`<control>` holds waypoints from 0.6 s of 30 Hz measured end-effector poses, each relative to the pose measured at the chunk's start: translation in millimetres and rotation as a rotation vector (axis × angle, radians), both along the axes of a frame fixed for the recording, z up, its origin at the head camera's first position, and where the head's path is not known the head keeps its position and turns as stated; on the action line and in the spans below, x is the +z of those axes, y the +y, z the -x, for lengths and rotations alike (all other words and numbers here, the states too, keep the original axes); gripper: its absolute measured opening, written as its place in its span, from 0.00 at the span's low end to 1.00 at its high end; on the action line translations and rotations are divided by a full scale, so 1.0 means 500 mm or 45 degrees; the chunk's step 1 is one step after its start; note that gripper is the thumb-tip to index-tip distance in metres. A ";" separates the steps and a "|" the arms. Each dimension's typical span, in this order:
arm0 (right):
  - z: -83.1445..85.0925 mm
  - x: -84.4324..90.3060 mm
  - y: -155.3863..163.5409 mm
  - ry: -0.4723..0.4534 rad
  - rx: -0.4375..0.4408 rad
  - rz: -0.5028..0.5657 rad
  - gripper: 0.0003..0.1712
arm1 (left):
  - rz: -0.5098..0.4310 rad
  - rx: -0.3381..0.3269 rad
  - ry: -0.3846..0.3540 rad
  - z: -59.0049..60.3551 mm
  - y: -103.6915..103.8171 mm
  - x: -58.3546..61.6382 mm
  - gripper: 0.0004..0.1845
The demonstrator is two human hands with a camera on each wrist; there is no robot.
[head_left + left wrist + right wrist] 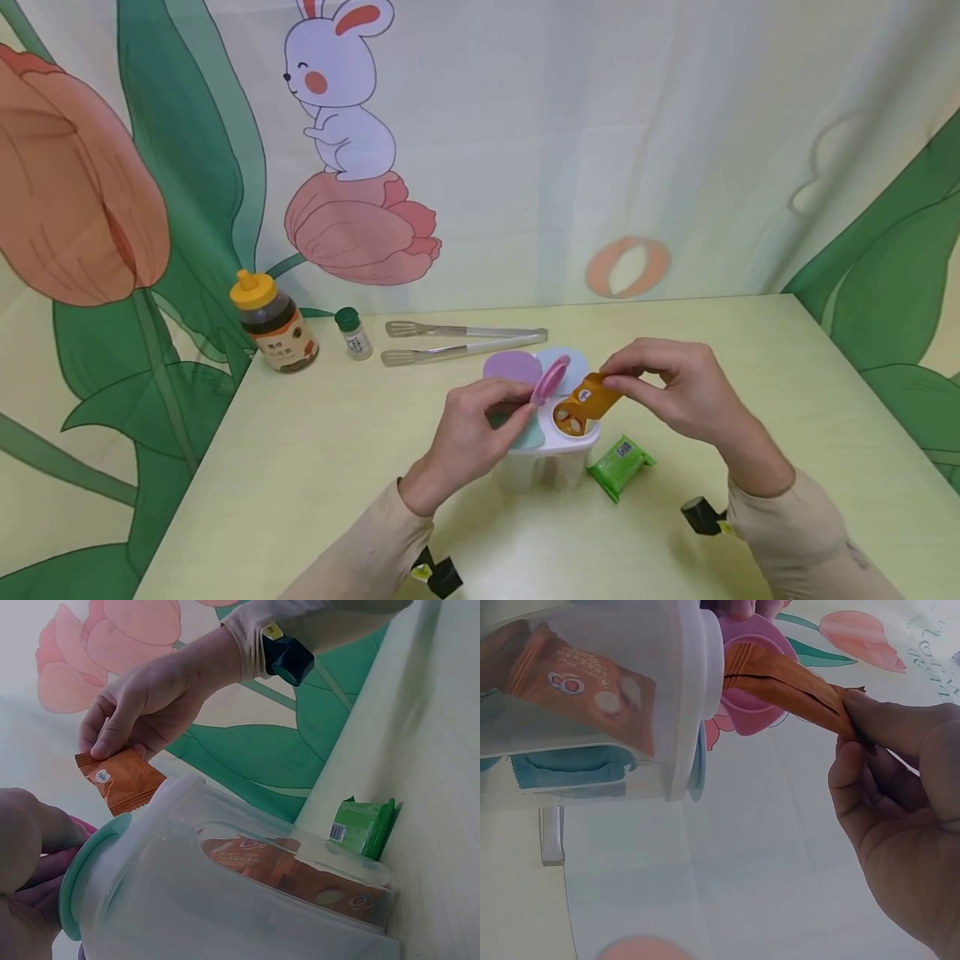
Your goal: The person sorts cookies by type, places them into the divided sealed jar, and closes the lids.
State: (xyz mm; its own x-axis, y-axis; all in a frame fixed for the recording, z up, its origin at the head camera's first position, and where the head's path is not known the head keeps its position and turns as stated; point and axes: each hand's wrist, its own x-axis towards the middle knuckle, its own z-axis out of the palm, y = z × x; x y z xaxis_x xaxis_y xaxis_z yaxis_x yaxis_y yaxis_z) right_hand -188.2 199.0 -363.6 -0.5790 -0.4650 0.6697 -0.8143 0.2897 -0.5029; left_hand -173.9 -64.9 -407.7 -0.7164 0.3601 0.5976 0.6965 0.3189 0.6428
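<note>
A small see-through box with a white top stands on the table under both hands. My left hand pinches its raised pink lid between thumb and fingers. Between the thumb and fingers of my right hand is one end of an orange-brown snack packet; its other end is at the uncovered opening. Through the wall, other orange packets and a blue packet show inside. The purple lid, light-blue lid and mint-green lid lie down.
A green packet lies just right of the box. Behind it are metal tongs, a small green-capped shaker and a dark bottle with a yellow cap. A printed curtain hangs along the table's back edge.
</note>
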 end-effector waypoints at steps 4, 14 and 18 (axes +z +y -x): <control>0.003 -0.002 -0.003 -0.001 0.004 -0.012 0.19 | -0.003 0.001 0.007 0.002 0.001 0.000 0.09; 0.008 -0.015 -0.012 0.019 0.032 -0.066 0.19 | -0.005 0.003 0.022 0.003 0.001 0.002 0.09; 0.008 -0.020 -0.014 0.028 0.048 -0.068 0.18 | 0.001 0.008 0.003 0.001 0.000 0.002 0.09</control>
